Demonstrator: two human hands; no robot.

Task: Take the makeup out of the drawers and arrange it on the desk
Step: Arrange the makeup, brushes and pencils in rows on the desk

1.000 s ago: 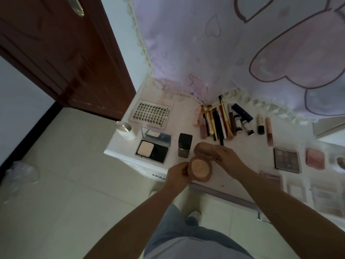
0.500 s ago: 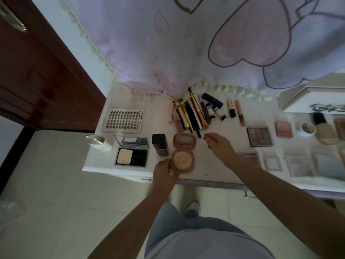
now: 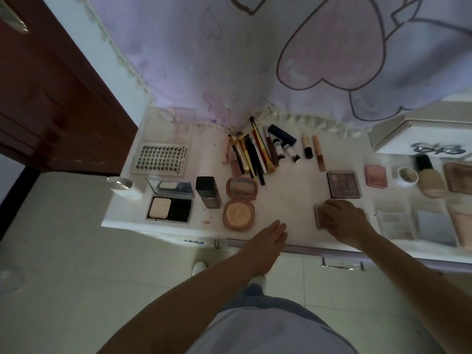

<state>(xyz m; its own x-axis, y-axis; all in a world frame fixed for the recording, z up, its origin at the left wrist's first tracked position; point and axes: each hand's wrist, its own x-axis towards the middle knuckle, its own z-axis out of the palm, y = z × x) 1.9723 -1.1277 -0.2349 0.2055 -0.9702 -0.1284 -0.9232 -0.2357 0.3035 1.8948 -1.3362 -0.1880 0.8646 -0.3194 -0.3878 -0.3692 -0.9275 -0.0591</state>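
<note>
Just left of my left hand [image 3: 268, 235]: open round powder compact [image 3: 239, 204] on desk [image 3: 288, 200]. Left hand flat, fingers straight, holding nothing. Right hand [image 3: 344, 219] rests on small palette [image 3: 322, 217], fingers curled over it; eyeshadow palette [image 3: 343, 184] just beyond.

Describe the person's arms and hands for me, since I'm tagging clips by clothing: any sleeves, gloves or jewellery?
Both forearms are bare up to the frame edge, with no sleeves in view. The left hand and the right hand wear no gloves. No rings, bracelets or watch show on the fingers or wrists, though the picture is dim and soft.
</note>
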